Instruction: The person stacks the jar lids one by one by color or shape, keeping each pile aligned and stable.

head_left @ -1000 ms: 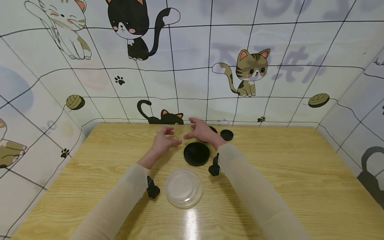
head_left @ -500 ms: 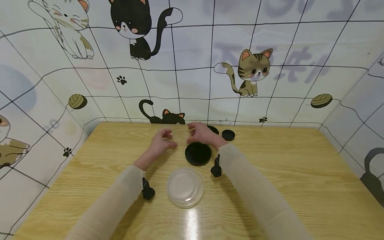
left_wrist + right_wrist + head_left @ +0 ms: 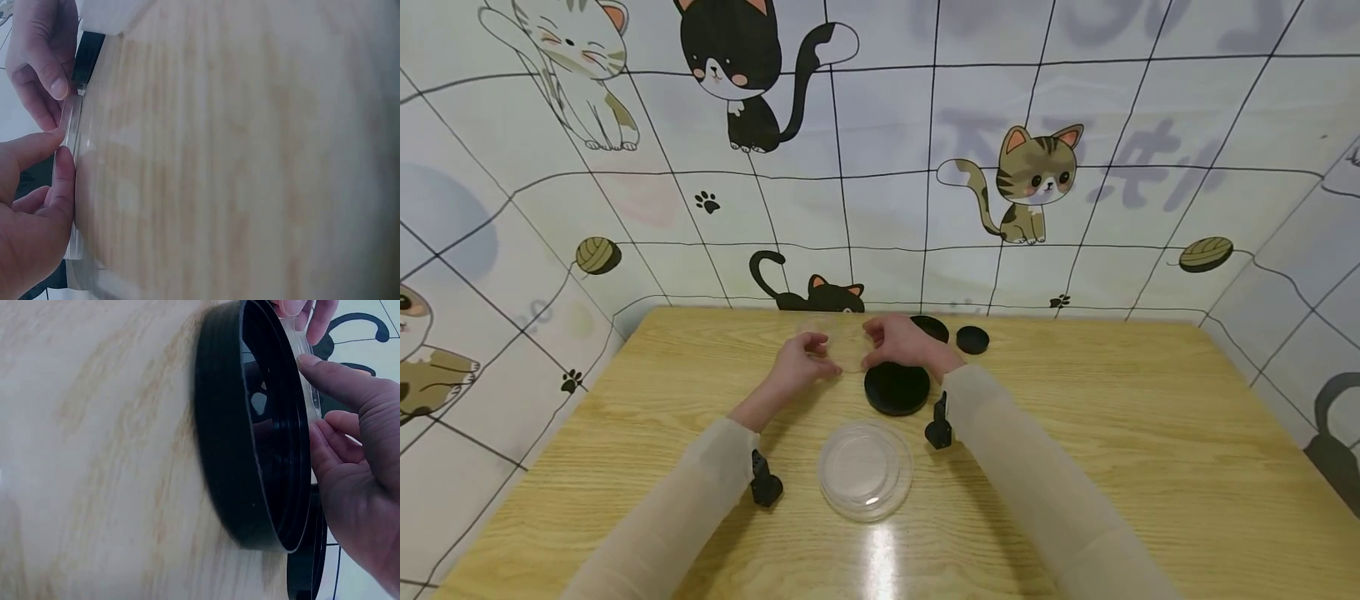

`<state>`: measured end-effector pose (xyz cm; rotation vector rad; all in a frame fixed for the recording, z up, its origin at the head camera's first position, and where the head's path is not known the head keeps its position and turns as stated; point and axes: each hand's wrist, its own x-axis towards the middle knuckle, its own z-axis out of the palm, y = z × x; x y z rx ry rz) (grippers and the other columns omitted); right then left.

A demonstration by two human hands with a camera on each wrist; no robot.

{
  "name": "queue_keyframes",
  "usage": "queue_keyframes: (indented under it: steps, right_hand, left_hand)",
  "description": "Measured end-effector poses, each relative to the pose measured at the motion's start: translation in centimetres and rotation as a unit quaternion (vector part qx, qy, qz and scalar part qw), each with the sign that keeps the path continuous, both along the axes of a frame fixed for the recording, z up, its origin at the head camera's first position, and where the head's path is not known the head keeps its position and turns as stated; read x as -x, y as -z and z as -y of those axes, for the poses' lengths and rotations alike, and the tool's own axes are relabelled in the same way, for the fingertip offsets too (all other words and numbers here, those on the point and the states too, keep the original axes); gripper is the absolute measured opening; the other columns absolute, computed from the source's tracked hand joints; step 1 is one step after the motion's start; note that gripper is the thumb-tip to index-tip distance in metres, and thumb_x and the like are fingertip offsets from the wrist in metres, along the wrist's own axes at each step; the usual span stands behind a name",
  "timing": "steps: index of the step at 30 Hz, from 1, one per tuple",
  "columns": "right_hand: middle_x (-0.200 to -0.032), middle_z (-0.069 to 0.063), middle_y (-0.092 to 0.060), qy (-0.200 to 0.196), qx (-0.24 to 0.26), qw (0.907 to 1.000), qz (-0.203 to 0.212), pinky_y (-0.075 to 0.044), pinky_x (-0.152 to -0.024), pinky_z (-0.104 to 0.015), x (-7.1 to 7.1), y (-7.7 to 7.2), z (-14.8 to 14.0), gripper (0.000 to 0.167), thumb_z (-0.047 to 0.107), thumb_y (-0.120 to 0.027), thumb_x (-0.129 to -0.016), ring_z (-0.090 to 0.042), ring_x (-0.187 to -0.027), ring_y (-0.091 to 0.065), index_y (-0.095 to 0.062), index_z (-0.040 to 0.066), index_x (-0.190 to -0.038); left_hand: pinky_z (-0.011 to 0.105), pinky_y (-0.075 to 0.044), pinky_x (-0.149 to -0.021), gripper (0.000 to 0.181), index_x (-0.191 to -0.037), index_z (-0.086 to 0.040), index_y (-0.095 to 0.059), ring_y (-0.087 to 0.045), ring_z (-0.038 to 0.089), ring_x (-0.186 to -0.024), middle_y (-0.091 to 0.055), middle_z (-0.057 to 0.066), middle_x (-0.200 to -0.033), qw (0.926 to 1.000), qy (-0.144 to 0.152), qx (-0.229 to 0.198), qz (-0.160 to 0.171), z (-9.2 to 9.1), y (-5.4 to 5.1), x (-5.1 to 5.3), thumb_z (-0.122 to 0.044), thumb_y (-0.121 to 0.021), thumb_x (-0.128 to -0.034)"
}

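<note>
Near the table's back edge, a clear round plastic lid (image 3: 848, 343) lies between the two hands. My left hand (image 3: 799, 367) pinches its left rim, and in the left wrist view the thumb and fingers (image 3: 62, 187) bear on the clear edge. From the other side my right hand (image 3: 906, 343) holds the right rim, with bent fingers (image 3: 322, 447) on it in the right wrist view. A large black round shallow dish (image 3: 897, 390) sits just in front of the right hand. Closer to the person lies another clear round plastic lid (image 3: 865, 471).
Behind the right hand is a medium black round dish (image 3: 931, 327), partly hidden. A small black round dish (image 3: 972, 339) stands to its right. The wooden table (image 3: 1112, 433) ends at a wall covering (image 3: 887, 208) printed with cats.
Both hands have come down onto the clear lid at the back, and their fingers have bent in around its rim. The black dishes and the front lid stay in place.
</note>
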<state>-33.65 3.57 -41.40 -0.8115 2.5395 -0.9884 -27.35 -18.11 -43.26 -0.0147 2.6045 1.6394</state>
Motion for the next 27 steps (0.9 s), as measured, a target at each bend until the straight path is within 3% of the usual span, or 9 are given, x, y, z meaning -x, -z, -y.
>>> queue_keyframes:
  steps: [7, 10, 17, 27]
  right_hand:
    - [-0.137, -0.016, -0.061, 0.009, 0.009, 0.9995, 0.031, -0.047, -0.106, -0.038, -0.30, 0.18, 0.02, 0.074, 0.018, -0.086, -0.085, -0.027, -0.123, -0.060, -0.051, -0.003, -0.147]
    - [-0.137, -0.016, -0.061, 0.006, 0.011, 0.9991, 0.039, -0.046, -0.106, -0.037, -0.28, 0.29, 0.22, 0.073, 0.018, -0.085, -0.086, -0.027, -0.124, -0.059, -0.052, -0.002, -0.147]
    - [-0.134, -0.015, -0.062, 0.002, 0.010, 0.9993, 0.037, -0.046, -0.105, -0.038, -0.26, 0.41, 0.66, 0.071, 0.018, -0.085, -0.086, -0.027, -0.122, -0.059, -0.053, -0.001, -0.147]
    - [-0.127, -0.013, -0.064, 0.009, 0.030, 0.9988, 0.039, -0.047, -0.103, -0.039, -0.39, 0.64, 0.67, 0.069, 0.019, -0.085, -0.085, -0.025, -0.115, -0.058, -0.055, 0.000, -0.145]
  left_hand:
    - [0.037, -0.051, -0.092, 0.066, -0.139, 0.011, -0.052, -0.064, 0.035, -0.111, -0.058, 0.023, -0.124, 0.9998, 0.014, 0.011, 0.010, 0.16, 0.04, -0.17, 0.001, -0.082, -0.0810]
    - [0.035, -0.050, -0.091, 0.066, -0.139, 0.010, -0.053, -0.064, 0.032, -0.108, -0.058, 0.021, -0.122, 0.9998, 0.007, 0.016, 0.011, 0.41, 0.09, -0.18, 0.001, -0.082, -0.0807]
    - [0.032, -0.049, -0.088, 0.064, -0.137, 0.011, -0.054, -0.063, 0.028, -0.103, -0.058, 0.017, -0.117, 0.9997, -0.001, 0.023, 0.012, 0.64, 0.25, -0.21, 0.000, -0.082, -0.0807]
    - [0.037, -0.051, -0.090, 0.064, -0.139, 0.007, -0.053, -0.062, 0.032, -0.110, -0.057, 0.019, -0.121, 0.9997, -0.004, 0.020, 0.013, 0.64, 0.16, -0.65, -0.003, -0.082, -0.0836]
